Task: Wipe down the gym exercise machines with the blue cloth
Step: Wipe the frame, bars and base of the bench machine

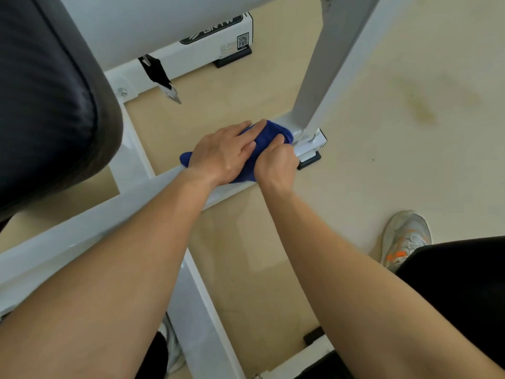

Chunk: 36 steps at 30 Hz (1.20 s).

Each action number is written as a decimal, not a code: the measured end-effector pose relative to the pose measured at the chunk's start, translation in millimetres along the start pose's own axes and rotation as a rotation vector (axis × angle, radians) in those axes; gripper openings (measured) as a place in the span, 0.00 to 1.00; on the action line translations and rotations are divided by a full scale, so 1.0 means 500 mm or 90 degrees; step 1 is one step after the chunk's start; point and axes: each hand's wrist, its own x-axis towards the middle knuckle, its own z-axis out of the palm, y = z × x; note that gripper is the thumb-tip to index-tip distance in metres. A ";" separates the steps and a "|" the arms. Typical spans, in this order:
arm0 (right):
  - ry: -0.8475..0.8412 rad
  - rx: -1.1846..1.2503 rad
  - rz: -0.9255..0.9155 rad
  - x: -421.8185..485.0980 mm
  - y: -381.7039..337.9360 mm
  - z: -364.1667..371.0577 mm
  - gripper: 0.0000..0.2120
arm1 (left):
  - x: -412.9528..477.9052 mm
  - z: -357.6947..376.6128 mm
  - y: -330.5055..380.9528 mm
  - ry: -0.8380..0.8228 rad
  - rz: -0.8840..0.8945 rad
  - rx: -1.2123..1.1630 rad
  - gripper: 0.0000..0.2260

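Observation:
A blue cloth (269, 135) is bunched on the white floor bar (153, 184) of a gym machine, close to where an upright post (322, 77) meets the bar. My left hand (222, 153) lies flat on top of the cloth, fingers stretched forward and pressing it down. Beside it my right hand (277, 162) grips the cloth's near right edge with curled fingers. Most of the cloth is hidden under both hands.
A black padded seat (49, 99) overhangs the frame at the left. A black strap with a metal end (164, 80) hangs near the rear crossbar. Rubber feet (310, 160) sit under the frame ends. My shoe (404, 236) stands on the beige floor at right.

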 end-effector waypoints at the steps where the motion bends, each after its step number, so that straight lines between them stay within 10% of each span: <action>1: 0.018 0.045 0.045 0.014 -0.005 -0.005 0.21 | 0.011 0.000 0.009 0.000 0.005 -0.003 0.22; 9: -0.047 0.258 0.066 -0.050 0.006 0.086 0.37 | -0.053 -0.012 -0.031 0.026 0.011 -0.002 0.22; 36: -0.133 0.202 0.060 -0.226 0.018 0.219 0.41 | -0.219 -0.056 -0.169 -0.067 -0.157 -0.037 0.21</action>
